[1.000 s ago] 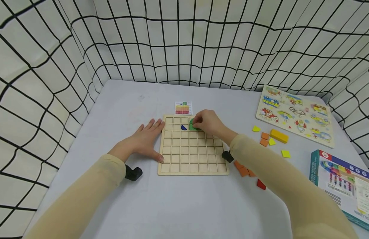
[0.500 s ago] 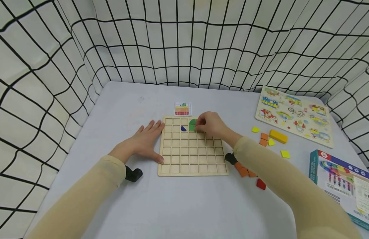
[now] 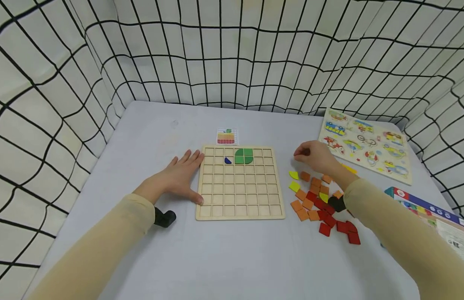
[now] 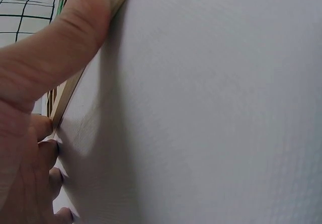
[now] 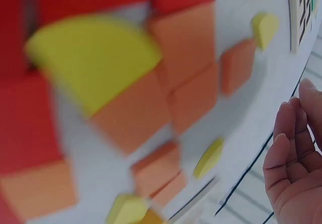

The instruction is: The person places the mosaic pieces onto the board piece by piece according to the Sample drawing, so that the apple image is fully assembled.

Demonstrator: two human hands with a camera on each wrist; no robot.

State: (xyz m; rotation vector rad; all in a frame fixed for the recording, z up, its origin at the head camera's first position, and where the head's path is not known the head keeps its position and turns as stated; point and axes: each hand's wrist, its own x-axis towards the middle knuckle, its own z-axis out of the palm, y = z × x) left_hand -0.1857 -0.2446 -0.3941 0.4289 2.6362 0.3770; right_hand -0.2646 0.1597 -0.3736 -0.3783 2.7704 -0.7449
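Note:
A wooden grid board (image 3: 240, 189) lies flat on the table. Green pieces (image 3: 244, 156) form a leaf-like shape in its upper rows, with a small dark blue piece (image 3: 227, 160) to their left. My left hand (image 3: 177, 177) is spread at the board's left edge, thumb on the rim and fingertips near the upper left corner. Right of the board, my right hand (image 3: 316, 156) hovers with loosely bent fingers beyond the loose tiles. In the right wrist view, nothing shows between its fingers (image 5: 276, 156). Orange tiles (image 3: 302, 214), red tiles (image 3: 324, 229) and yellow pieces (image 3: 294, 175) lie scattered below it.
A small pattern card (image 3: 227, 136) lies behind the board. At the back right is a vehicle picture puzzle (image 3: 361, 141), and a box (image 3: 445, 221) sits at the right edge, partly behind the right sleeve. Black netting (image 3: 224, 58) surrounds the table.
My right hand has left the green pieces and moved right, over beyond the loose tiles. More green area and more loose tiles are now uncovered. The left hand stays on the board's edge.

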